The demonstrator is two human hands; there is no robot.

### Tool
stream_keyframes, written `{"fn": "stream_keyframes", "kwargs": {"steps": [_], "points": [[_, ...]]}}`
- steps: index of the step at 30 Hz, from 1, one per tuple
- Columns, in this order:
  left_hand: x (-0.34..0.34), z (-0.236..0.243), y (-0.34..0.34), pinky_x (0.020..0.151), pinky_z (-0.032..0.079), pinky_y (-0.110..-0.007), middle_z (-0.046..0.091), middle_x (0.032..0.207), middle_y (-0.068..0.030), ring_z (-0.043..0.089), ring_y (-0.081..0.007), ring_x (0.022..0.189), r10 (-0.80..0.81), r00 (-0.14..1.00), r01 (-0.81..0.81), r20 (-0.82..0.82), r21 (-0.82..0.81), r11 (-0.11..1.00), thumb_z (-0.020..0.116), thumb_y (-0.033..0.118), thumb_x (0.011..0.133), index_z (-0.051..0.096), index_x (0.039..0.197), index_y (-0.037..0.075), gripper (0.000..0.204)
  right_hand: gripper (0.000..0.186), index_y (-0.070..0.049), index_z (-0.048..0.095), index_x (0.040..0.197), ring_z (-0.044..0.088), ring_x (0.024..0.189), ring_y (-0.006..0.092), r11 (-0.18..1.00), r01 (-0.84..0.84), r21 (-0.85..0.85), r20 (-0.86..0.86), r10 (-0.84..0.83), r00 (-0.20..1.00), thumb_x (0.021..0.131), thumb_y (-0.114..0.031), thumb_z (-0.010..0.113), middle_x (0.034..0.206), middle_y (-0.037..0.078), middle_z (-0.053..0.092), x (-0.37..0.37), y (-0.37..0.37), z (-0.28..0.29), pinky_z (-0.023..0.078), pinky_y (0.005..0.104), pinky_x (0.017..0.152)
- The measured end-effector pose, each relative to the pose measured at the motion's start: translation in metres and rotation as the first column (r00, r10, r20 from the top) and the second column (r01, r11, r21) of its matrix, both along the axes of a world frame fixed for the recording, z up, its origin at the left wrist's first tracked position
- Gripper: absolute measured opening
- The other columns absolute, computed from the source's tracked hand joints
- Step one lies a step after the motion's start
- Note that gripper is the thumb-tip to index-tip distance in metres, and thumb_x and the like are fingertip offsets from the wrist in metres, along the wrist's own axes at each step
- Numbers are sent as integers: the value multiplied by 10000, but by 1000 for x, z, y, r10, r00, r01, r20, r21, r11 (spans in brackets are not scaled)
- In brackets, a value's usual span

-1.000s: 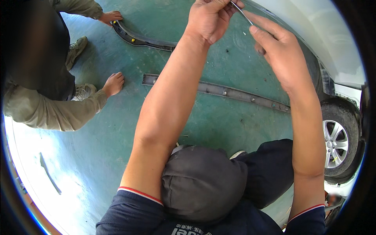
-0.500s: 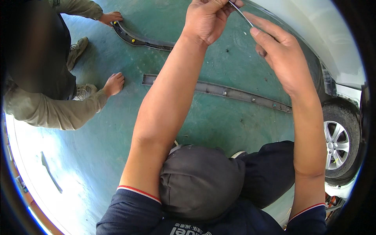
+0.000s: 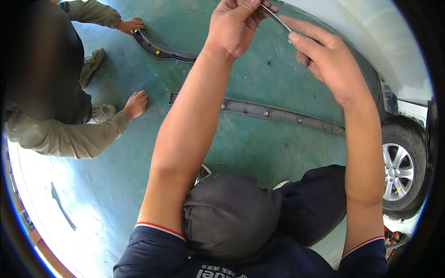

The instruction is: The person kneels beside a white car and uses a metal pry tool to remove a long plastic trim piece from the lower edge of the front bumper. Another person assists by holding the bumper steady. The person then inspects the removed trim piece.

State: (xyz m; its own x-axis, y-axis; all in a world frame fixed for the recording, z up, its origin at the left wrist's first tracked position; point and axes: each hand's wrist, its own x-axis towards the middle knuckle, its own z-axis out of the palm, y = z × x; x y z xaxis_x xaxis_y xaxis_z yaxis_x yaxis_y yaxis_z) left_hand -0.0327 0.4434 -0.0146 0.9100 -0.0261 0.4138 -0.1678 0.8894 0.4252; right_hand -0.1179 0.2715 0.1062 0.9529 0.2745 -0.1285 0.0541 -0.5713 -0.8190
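High in the view, my left hand (image 3: 234, 28) is closed with its fingers and thumb around the upper end of a thin, shiny metal rod (image 3: 278, 19). The rod slants down to the right, its lower end meeting the thumb and forefinger of my right hand (image 3: 327, 60). That hand pinches there, while its other fingers curl loosely. Part of the rod is covered by my left fingers, so its full shape is hidden. A white car panel (image 3: 371, 37) lies just beyond my right hand.
On the green floor (image 3: 259, 153), a long dark trim strip (image 3: 282, 115) with clips runs below my hands. A co-worker's hand (image 3: 131, 26) touches a curved black trim piece (image 3: 160, 53); their other hand (image 3: 136, 104) hovers nearby. A car wheel (image 3: 397, 173) stands at the right.
Both my hands have shifted slightly left with the rod between them. My left forearm now uncovers another clip on the long strip. The co-worker has hardly moved.
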Motion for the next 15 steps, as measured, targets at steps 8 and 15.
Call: {"fn": "stream_keyframes", "kwargs": {"steps": [8, 15], "points": [[-9, -3, 5, 934, 557, -395, 732, 1047, -110, 718, -252, 999, 186, 964, -181, -191, 47, 982, 642, 125, 1033, 637, 1096, 46, 101, 426, -117, 665, 1412, 498, 750, 86, 998, -50, -32, 51, 52, 997, 1020, -277, 614, 778, -34, 528, -8, -17, 0, 436, 261, 726], [-26, 28, 1, 814, 540, -332, 753, 964, -101, 721, -200, 877, 467, 820, -286, -331, 470, 835, 639, 207, 1034, 670, 1030, 19, 190, 422, -129, 668, 1410, 512, 761, 91, 994, -57, -96, 90, 65, 994, 1020, -284, 613, 771, -31, 535, -4, -20, 1, 447, 266, 737]]}}
